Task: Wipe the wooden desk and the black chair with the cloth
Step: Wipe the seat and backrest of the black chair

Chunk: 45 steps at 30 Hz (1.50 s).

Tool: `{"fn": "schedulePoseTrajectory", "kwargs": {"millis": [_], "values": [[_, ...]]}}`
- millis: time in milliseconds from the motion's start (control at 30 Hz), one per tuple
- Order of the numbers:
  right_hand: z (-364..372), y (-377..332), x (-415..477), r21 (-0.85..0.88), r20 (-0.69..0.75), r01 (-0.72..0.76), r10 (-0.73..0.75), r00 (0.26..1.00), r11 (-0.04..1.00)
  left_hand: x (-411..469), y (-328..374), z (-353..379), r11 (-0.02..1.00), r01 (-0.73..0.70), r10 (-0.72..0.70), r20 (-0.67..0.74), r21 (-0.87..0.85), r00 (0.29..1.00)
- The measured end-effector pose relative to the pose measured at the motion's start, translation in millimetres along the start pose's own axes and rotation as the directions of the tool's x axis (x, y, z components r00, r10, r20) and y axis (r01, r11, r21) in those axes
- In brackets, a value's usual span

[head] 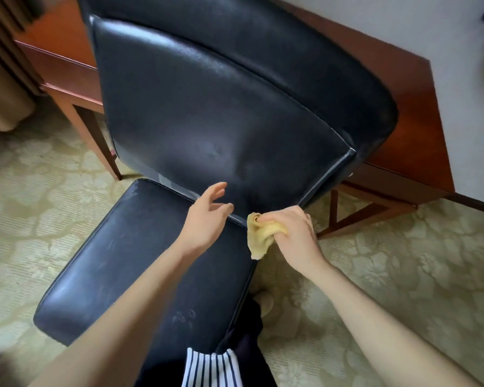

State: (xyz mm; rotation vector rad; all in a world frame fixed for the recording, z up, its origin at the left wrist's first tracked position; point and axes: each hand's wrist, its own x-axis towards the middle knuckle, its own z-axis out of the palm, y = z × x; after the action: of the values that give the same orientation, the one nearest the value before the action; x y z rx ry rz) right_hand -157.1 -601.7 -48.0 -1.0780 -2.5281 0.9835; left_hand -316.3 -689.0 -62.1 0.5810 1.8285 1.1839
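Cloth point(259, 233) is clenched in your right grip point(291, 233) at the black chair point(123, 261) seat's far-right corner; unwiped seat runs left and near from there. Left grip point(207, 216) released, empty, nearer the seat.

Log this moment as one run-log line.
right hand: grips yellow cloth at seat corner | left hand: open over black chair | wooden desk: behind

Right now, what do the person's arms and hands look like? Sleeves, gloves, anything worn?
Left hand and right hand are bare: no gloves, rings or watch visible. The forearms are bare too, with no sleeves in view. The only clothing seen is a white top with dark stripes at the bottom edge.
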Motion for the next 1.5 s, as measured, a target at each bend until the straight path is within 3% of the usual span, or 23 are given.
{"fn": "schedulePoseTrajectory", "kwargs": {"millis": [67,133,300,367,467,633,767,833,933,1100,1167,1200,1267,1333,1367,1433,1500], "values": [[-5.4,-23.1,-1.3,0.211,-0.064,-0.153,0.169,0.983,0.965,-18.4,-2.4,1.9,0.989,0.043,-0.039,0.034,-0.141,0.999],[-5.9,-45.3,-2.4,0.422,-0.056,-0.206,0.252,0.966,0.883,-34.6,-4.7,-1.9,0.967,0.032,-0.021,0.043,-0.252,0.999],[-8.8,-96.0,-1.2,0.534,-0.112,-0.122,0.213,0.971,0.836,-63.0,2.2,-21.9,0.965,-0.212,0.197,-0.112,-0.152,0.974],[-11.7,-110.2,0.9,0.463,-0.127,-0.113,0.192,0.973,0.879,-72.6,9.7,-32.4,0.939,-0.335,0.317,-0.178,-0.082,0.932],[-18.8,-126.6,6.1,0.292,-0.184,-0.115,0.174,0.968,0.949,-80.2,19.6,-40.6,0.882,-0.470,0.468,-0.156,0.025,0.870],[-29.6,-143.9,14.2,0.196,-0.176,-0.136,0.171,0.970,0.971,-80.2,26.0,-33.8,0.861,-0.473,0.505,-0.192,0.188,0.842],[-37.9,-148.5,17.8,0.050,-0.051,-0.180,0.183,0.982,0.982,-75.7,26.7,-42.9,0.803,-0.532,0.589,-0.227,0.267,0.776],[-49.8,-148.7,22.3,-0.083,0.047,-0.160,0.165,0.985,0.984,-69.9,27.3,-59.1,0.823,-0.520,0.561,-0.192,0.227,0.805],[-69.3,-151.8,27.7,-0.185,0.192,-0.101,0.137,0.972,0.978,-67.6,32.9,-87.4,0.918,-0.390,0.393,-0.025,0.077,0.919],[-92.1,-161.3,35.1,-0.216,0.391,0.076,0.015,0.920,0.973,-72.0,51.6,-113.1,0.941,-0.340,0.332,0.224,-0.002,0.916],[-102.0,-161.0,37.8,-0.143,0.423,0.103,-0.033,0.906,0.984,-74.8,57.5,-119.2,0.954,-0.297,0.295,0.308,-0.042,0.904],[-105.1,-159.0,37.7,-0.027,0.436,0.084,-0.064,0.898,0.996,-76.6,59.7,-121.4,0.958,-0.279,0.285,0.344,-0.068,0.895],[-104.7,-152.6,36.2,0.274,0.459,-0.033,-0.101,0.883,0.961,-81.3,63.3,-123.4,0.958,-0.252,0.287,0.384,-0.139,0.878],[-93.7,-142.8,34.4,0.492,0.455,-0.236,-0.017,0.890,0.838,-84.9,66.8,-121.2,0.947,-0.248,0.310,0.365,-0.206,0.878],[-85.1,-137.4,33.9,0.527,0.431,-0.325,0.084,0.899,0.785,-85.5,67.5,-119.4,0.938,-0.263,0.330,0.339,-0.227,0.881],[-65.5,-122.8,32.8,0.461,0.299,-0.425,0.314,0.901,0.779,-87.0,68.9,-115.7,0.918,-0.314,0.376,0.278,-0.243,0.884],[-47.9,-116.4,23.9,0.427,0.079,-0.359,0.362,0.929,0.830,-87.9,69.8,-112.1,0.912,-0.344,0.395,0.252,-0.223,0.883]]}}
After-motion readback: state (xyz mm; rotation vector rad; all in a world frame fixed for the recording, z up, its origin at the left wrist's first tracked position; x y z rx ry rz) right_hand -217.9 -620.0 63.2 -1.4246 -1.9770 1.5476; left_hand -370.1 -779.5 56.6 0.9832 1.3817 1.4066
